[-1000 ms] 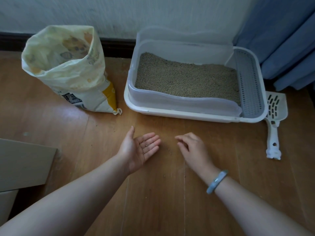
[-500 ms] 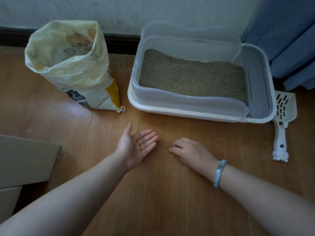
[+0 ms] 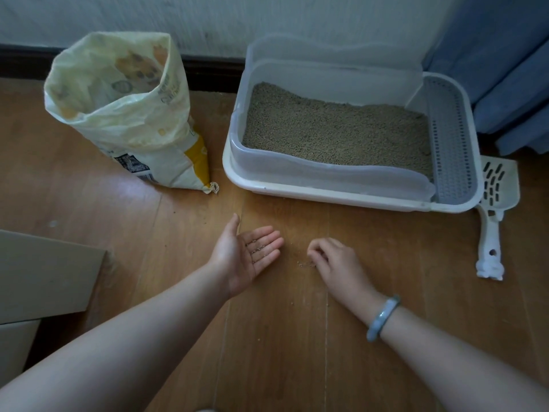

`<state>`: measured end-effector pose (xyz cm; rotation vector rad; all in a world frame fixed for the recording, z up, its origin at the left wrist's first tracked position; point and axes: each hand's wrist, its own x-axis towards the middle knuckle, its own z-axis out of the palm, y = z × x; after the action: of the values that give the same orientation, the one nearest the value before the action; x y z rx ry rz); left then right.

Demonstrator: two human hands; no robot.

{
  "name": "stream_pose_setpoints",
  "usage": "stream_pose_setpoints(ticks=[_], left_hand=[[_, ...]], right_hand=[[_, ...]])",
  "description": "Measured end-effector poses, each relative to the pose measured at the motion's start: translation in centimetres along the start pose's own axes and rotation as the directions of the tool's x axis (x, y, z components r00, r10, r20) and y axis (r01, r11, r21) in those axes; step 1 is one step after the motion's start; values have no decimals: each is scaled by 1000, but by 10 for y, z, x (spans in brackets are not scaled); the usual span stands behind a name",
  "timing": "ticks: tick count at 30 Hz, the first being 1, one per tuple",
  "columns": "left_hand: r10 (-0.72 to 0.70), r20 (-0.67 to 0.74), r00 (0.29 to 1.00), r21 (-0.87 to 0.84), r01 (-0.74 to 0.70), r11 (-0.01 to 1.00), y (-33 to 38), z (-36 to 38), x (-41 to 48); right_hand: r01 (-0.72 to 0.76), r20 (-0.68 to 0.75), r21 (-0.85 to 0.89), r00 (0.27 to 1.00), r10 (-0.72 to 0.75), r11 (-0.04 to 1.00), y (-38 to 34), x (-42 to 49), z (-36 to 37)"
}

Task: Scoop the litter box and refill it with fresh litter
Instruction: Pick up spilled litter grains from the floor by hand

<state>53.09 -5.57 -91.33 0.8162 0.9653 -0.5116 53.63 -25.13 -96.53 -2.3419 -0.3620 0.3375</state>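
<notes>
The white litter box (image 3: 326,196) stands against the wall, filled with tan litter (image 3: 332,129). An open yellow-white litter bag (image 3: 133,114) stands upright to its left. A white slotted scoop (image 3: 493,209) lies on the floor at the box's right end, untouched. My left hand (image 3: 246,257) is held palm up in front of the box, fingers straight, with a few grains on the palm. My right hand (image 3: 338,269) rests on the floor beside it, fingers curled, fingertips next to stray litter grains (image 3: 306,264). Whether it pinches any is hidden.
Flat cardboard (image 3: 44,272) lies on the wooden floor at the left. A blue curtain (image 3: 505,69) hangs behind the box's right end. A dark skirting board runs along the wall behind the bag.
My right hand has drawn back a little from my left hand and curled its fingers at the grains on the floor. The left palm has stayed open.
</notes>
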Motion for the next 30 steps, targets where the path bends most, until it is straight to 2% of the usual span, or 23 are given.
stream_pose_setpoints(ticks=[1,3,4,6,9,12,17,20,23,26,28,30], left_hand=[[-6,3,1000,8,6,1000,-2,2,0],[-20,23,1000,23,20,1000,-6,6,-2],[-30,38,999,30,29,999,-8,9,-2],[-45,67,997,47,42,998,-13,14,-5],[-55,97,994,65,49,997,-16,19,-7],[-54,102,993,67,47,997,-16,20,-8],[-39,101,994,38,35,999,-14,15,-6],[-22,71,997,14,21,1000,-11,11,-6],[-8,33,999,-14,9,1000,-5,6,-5],[10,11,1000,-40,-9,999,2,2,-5],[21,-2,1000,-58,-22,998,6,-1,-6],[31,-16,999,-73,-32,997,8,-4,-6]], right_hand=[[-82,-48,145,995,90,986,-6,0,-3],[-130,-107,393,977,186,910,-23,0,-8],[-122,-103,468,976,191,875,-32,0,-10],[-88,-77,505,986,146,858,-48,-2,-10],[9,-90,401,995,30,916,-59,-4,-6],[52,-90,303,996,-26,952,-59,-6,-5],[39,-106,298,994,-7,954,-44,-5,-14],[-9,-84,209,996,27,978,-20,0,-24],[4,77,-38,997,-1,999,6,6,-33],[192,308,-273,946,-104,943,16,15,-37],[319,410,-316,895,-175,894,14,23,-34],[421,449,-323,856,-254,847,11,30,-30]])
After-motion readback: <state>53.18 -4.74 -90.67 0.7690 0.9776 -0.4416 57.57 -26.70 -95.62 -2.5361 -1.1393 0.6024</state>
